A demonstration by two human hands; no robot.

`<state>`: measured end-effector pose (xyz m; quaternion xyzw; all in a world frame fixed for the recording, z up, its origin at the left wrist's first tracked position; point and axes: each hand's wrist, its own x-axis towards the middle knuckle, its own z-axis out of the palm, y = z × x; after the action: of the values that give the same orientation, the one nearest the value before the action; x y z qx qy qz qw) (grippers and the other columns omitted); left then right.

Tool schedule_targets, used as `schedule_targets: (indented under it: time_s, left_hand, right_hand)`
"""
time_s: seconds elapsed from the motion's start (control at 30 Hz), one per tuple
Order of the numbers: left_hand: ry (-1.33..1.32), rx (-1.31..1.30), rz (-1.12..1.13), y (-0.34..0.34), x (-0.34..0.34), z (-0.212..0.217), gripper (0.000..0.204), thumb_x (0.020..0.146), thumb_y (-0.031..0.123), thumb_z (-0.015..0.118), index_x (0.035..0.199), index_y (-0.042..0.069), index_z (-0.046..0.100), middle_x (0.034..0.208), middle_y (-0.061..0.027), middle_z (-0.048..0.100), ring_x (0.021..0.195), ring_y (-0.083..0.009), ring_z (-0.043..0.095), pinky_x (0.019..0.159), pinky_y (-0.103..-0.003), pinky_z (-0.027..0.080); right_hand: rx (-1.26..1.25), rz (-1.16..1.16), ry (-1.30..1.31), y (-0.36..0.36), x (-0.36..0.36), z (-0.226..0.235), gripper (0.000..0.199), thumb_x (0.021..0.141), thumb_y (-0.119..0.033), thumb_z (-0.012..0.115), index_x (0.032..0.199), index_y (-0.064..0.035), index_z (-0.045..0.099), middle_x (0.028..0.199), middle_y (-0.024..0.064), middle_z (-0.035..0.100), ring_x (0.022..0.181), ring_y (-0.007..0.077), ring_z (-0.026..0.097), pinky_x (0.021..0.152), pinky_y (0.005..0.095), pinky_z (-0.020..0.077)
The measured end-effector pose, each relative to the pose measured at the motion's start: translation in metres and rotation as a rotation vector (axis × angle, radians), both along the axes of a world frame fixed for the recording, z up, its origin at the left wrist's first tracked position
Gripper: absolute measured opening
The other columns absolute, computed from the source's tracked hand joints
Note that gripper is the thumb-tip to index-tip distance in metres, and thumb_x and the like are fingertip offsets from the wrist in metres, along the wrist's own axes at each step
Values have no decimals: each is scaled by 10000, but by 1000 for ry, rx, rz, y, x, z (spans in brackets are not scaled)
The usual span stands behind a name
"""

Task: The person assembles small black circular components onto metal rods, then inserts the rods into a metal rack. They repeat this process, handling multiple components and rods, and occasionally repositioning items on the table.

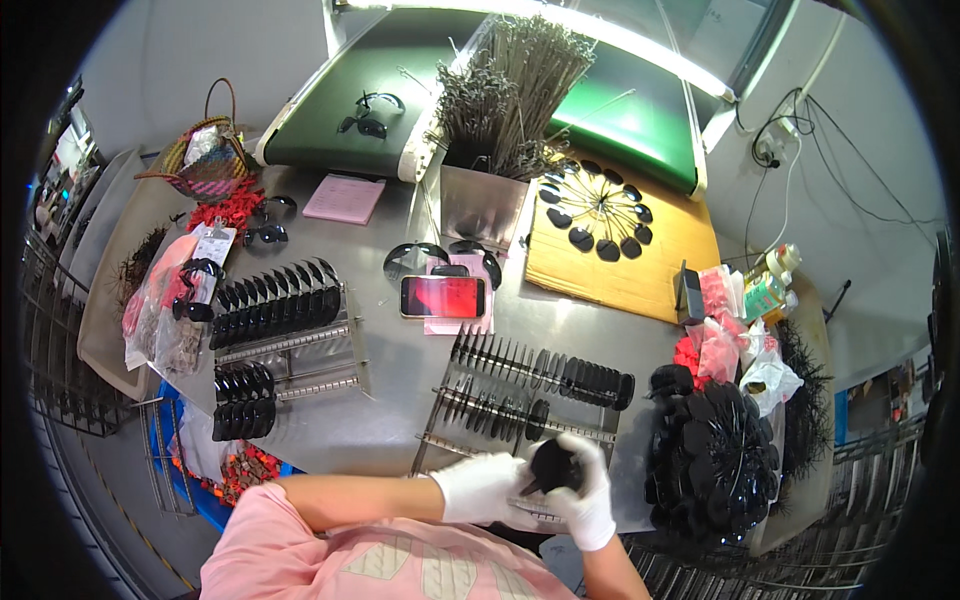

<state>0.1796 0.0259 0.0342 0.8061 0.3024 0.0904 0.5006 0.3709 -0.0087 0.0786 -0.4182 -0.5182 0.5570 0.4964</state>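
Both hands wear white gloves and meet over the near edge of the metal table. My right hand (588,497) is closed on a dark, rounded lens piece (553,466), its fingers along the far and right side. From the left, my left hand (485,489) is closed at the same piece's lower left edge; its fingertips are partly hidden. Just beyond them stands a wire rack (425,438) with two rows of upright black lenses (590,382). To the right of my hands lies a large bunch of glossy black lenses (712,465) on thin wires.
A second rack (345,338) of dark lenses stands left. A lit phone (442,297) lies mid-table near sunglasses (415,258). Behind are a metal bin (480,205) of wire sticks, cardboard (580,275) with lenses fanned in a ring, and a green conveyor belt (350,130). Bottles (765,295) stand right.
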Motion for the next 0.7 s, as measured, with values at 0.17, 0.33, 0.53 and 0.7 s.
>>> schedule_targets:
  time_s: [0.17, 0.33, 0.53, 0.7]
  left_hand:
    - [68, 987, -50, 58, -40, 15, 765, 776, 464, 785, 1417, 106, 572, 1475, -98, 528, 1337, -234, 541, 1111, -436, 428]
    - [271, 948, -183, 86, -45, 4, 915, 800, 507, 753, 1541, 82, 425, 1605, -109, 410, 1481, -288, 404, 1213, -439, 332]
    - [-28, 798, -22, 121, -46, 47, 772, 763, 277, 836, 1409, 12, 506, 1343, -213, 588, 1258, -393, 574, 1075, -468, 467]
    - [-72, 1167, 593, 233, -76, 126, 468, 886, 168, 707, 1320, 36, 591, 1236, -224, 637, 1141, -404, 619, 1021, -461, 497]
  right_hand:
    - [-36, -270, 96, 21, 42, -48, 601, 899, 7, 643, 1442, -149, 436, 1309, 131, 606, 1075, 256, 657, 926, 373, 571]
    - [542, -177, -662, 49, 33, -72, 710, 656, 46, 884, 1269, -110, 559, 1342, 184, 584, 1212, 364, 620, 1024, 414, 532]
    - [445, 215, -859, 67, 40, -46, 432, 707, -49, 838, 1111, -102, 695, 1249, 228, 602, 1023, 403, 660, 890, 432, 574]
    - [458, 154, -917, 54, 73, -50, 514, 698, -15, 838, 1187, -111, 713, 1306, 258, 602, 1006, 394, 702, 873, 410, 594]
